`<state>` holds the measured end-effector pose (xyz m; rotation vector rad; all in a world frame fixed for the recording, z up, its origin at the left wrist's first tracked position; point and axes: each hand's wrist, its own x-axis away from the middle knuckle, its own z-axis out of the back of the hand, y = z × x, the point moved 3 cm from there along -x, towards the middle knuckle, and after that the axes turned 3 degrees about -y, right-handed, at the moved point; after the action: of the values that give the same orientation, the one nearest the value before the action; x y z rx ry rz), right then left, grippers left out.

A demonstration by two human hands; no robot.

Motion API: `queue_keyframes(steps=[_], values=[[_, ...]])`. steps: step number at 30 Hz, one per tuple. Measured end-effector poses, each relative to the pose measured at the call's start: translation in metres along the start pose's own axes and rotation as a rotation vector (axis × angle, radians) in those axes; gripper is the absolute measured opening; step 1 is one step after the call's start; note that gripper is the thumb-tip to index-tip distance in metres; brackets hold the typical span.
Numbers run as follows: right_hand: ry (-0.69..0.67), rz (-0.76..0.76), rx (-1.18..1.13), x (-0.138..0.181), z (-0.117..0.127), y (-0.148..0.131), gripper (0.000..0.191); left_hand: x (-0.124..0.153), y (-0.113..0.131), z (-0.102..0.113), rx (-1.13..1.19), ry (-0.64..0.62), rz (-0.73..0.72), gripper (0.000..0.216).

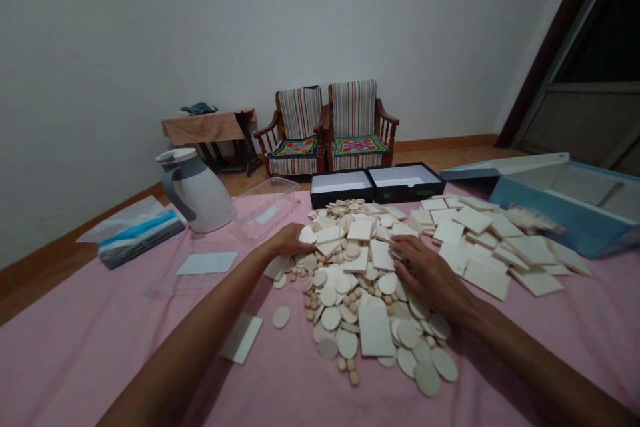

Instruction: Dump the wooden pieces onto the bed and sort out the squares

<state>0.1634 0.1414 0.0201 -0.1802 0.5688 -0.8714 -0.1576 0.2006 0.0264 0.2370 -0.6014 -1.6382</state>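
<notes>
A heap of pale wooden pieces (343,283) lies in front of me: round discs, square tiles and small beads or cubes. At its left edge is my left hand (291,240), closed, with a round wooden disc (307,235) at its fingertips. My right hand (425,270) rests against the heap's right side. Its fingers point left and are slightly bent and apart, touching pieces beside a square tile (381,255); some fingertips are hidden. Nearer me lie a larger rectangular tile (376,331) on the heap and a lone disc (281,317) on the cloth.
Square tiles (487,250) form a second pile at right, before a blue box (565,213). Behind the heap stands an open black box (343,197). Leftward are a clear plastic tray (265,207), a jug (200,193) and a tissue pack (143,237) on the pink cloth (165,353).
</notes>
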Motion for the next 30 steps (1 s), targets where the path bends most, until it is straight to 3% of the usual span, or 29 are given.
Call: queue_keyframes(steps=[7,18,23,26,30], values=[[0.026,-0.003,-0.016,0.001,0.001,0.000,0.027,-0.003,0.031,-0.007,0.153,0.054,-0.114,0.047],[0.012,-0.030,-0.029,0.001,0.004,0.002,0.026,-0.048,0.127,-0.032,0.137,0.224,-0.252,0.054],[0.027,-0.023,-0.035,0.002,0.001,0.004,0.024,-0.050,0.162,-0.046,0.198,0.189,-0.393,0.052],[0.039,-0.022,-0.047,0.002,0.000,0.006,0.022,-0.039,0.158,-0.040,0.249,0.182,-0.464,0.048],[0.049,-0.030,-0.068,0.002,0.003,0.006,0.018,-0.010,0.103,-0.005,0.230,0.240,-0.379,0.043]])
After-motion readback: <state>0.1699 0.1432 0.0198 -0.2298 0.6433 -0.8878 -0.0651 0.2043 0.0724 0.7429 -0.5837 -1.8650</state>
